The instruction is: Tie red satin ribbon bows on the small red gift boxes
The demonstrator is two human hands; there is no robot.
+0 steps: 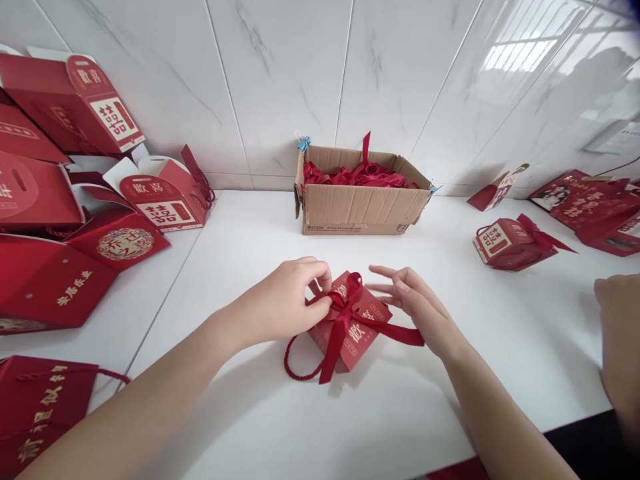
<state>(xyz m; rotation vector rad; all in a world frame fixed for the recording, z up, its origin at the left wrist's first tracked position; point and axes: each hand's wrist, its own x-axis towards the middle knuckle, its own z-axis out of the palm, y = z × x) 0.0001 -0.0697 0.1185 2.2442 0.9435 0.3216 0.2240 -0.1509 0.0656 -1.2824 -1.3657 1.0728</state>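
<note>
A small red gift box (356,339) with gold characters lies on the white table (260,413) in front of me. A red ribbon bow (347,301) is tied on top of it, and a red cord handle (295,367) trails off to its left. My left hand (287,297) pinches the left loop of the bow with closed fingers. Just to the right of the bow hovers my right hand (413,300), its fingers spread and holding nothing; a ribbon tail (400,331) runs under it.
A cardboard box (357,207) full of red ribbons stands at the wall. Several red gift boxes (75,200) pile up on the left. One finished small box (507,243) and red packaging (585,200) lie at the right. Another person's hand (620,333) shows at the right edge.
</note>
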